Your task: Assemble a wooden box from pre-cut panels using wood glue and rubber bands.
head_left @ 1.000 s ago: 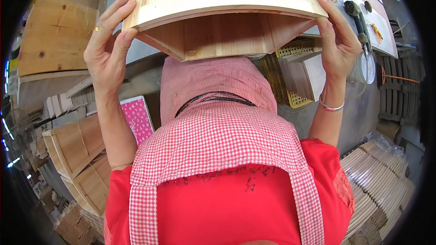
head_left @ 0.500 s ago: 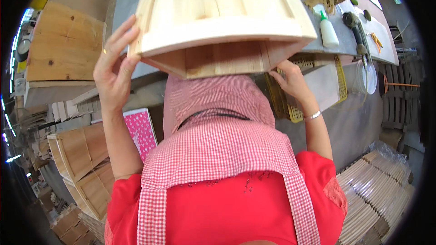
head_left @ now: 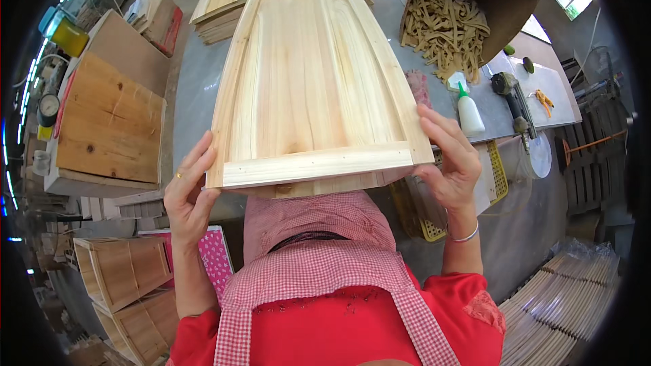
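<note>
At the far left of the frame, a jar of yellow liquid [head_left: 68, 36] appears near a knotty wooden box [head_left: 108, 125]; at lower left, two framed wooden boxes [head_left: 125, 264] lie together. The left hand [head_left: 184, 200], just left of centre, is partly curled, gripping the left edge of the tapered wooden case [head_left: 298, 88], its thumb at the lower left corner. The case fills the upper centre, above the grey workbench [head_left: 193, 88]; whether the two touch cannot be told. Its upper face appears complete: boards, side strips and cross rails are joined, with small dark marks along the lower rail. The lower end seems open, only a sliver of interior showing; the faces turned away are hidden, so any work left on them cannot be judged. The right hand [head_left: 456, 168], right of centre, likewise half closed, clasps the right edge near the lower corner. Further right are a box of tan strips [head_left: 451, 34], a white bottle with a green cap [head_left: 470, 114], a black hand tool [head_left: 517, 105] and orange-handled pliers [head_left: 543, 100], none in either hand
</note>
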A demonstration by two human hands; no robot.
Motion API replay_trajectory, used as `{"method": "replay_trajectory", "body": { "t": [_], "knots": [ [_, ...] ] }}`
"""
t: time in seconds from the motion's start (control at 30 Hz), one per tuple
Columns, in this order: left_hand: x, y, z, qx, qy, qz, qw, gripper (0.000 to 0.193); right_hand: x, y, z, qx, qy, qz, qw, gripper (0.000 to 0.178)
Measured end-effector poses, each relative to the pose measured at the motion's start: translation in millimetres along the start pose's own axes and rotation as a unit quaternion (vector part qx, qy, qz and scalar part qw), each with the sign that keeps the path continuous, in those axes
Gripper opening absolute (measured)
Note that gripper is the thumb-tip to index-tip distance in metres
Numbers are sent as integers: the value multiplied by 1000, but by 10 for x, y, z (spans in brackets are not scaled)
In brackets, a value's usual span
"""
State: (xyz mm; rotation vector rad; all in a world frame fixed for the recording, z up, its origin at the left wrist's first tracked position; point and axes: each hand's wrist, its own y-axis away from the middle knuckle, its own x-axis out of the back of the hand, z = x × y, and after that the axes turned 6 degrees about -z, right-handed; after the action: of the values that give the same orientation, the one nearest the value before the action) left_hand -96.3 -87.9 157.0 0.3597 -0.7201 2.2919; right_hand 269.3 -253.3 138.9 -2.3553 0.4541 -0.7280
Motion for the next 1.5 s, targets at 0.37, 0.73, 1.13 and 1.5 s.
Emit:
{"method": "replay_trajectory", "body": {
  "t": [0.37,0.73,1.13,1.5],
  "knots": [
    [159,-283,-24,82,107,-27,991,53,40,-334,216,-106,-54,-21,993,71],
    [-57,-1801,-497,236,-83,-30,968,69,-210,-1398,985,-194,39,-135,971,56],
    [-73,-1829,-719,163,-142,6,976,37,-296,-1405,950,-218,-65,-136,964,48],
    [-175,-1875,-728,194,-69,19,978,52,274,-476,2722,-215,419,33,882,22]
  ]
}}
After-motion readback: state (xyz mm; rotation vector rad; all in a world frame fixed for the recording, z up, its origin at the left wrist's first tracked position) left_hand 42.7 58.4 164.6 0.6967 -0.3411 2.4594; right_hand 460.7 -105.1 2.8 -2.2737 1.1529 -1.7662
